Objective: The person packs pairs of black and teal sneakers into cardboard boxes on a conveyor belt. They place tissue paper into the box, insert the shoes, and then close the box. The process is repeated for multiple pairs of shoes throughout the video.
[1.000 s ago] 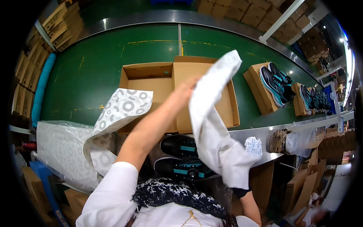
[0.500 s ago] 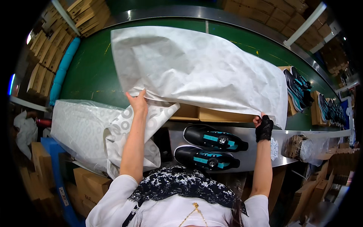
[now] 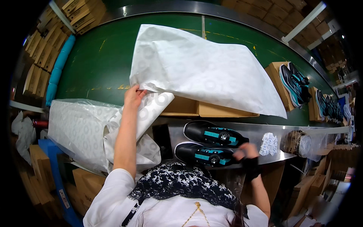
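A large sheet of white wrapping paper with grey ring prints (image 3: 204, 72) lies draped over an open cardboard shoe box (image 3: 227, 109). My left hand (image 3: 134, 96) is closed on its near left edge. Below the box, two black and turquoise shoes with dials, the far shoe (image 3: 211, 134) and the near shoe (image 3: 202, 154), lie side by side on the metal ledge. My right hand (image 3: 247, 153), in a black fingerless glove, is by the heel end of the near shoe; motion smears its fingers, so I cannot tell whether it touches.
More patterned paper in clear plastic (image 3: 79, 125) is piled at left. Small white packets (image 3: 269, 143) lie on the metal ledge (image 3: 253, 130). Boxes with shoes on them (image 3: 293, 85) stand on the green belt (image 3: 98, 64) at right. A turquoise padded roll (image 3: 60, 72) edges the far left.
My right hand has let go of the paper's right edge and moved down toward the shoes. The paper's right part has sagged and its left part shifted right. My left hand keeps its grip.
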A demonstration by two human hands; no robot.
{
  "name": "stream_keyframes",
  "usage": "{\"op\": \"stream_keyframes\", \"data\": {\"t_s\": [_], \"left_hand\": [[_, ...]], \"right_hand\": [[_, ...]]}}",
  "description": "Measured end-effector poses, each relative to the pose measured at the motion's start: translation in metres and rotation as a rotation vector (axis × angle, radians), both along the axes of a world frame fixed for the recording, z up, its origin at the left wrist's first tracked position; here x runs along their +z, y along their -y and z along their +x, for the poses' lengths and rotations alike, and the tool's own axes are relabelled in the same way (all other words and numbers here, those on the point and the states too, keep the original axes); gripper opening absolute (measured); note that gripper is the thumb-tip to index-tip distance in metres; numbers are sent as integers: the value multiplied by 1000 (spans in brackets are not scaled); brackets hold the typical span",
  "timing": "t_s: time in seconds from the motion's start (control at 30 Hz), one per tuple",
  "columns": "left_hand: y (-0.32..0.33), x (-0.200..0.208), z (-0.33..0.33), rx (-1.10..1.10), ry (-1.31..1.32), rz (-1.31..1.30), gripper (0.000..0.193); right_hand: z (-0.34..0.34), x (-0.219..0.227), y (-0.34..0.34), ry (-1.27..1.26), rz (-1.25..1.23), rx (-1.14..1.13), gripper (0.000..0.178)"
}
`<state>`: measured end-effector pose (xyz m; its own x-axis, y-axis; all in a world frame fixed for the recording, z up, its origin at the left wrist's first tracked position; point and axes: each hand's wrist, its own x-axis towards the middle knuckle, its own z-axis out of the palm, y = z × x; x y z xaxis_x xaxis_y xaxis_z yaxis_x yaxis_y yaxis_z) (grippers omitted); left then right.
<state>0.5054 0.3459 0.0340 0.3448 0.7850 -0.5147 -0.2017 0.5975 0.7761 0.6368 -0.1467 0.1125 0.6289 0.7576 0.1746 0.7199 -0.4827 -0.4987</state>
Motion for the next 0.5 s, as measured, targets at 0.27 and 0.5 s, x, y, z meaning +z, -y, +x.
{"op": "stream_keyframes", "data": {"t_s": [0.27,0.5], "left_hand": [[62,6,56,-173,154,-247,24],[86,28,50,-67,166,-8,24]], "right_hand": [[-36,-12,-20,137,-416,445,31],[2,118,-71,-845,282,-149,23]]}}
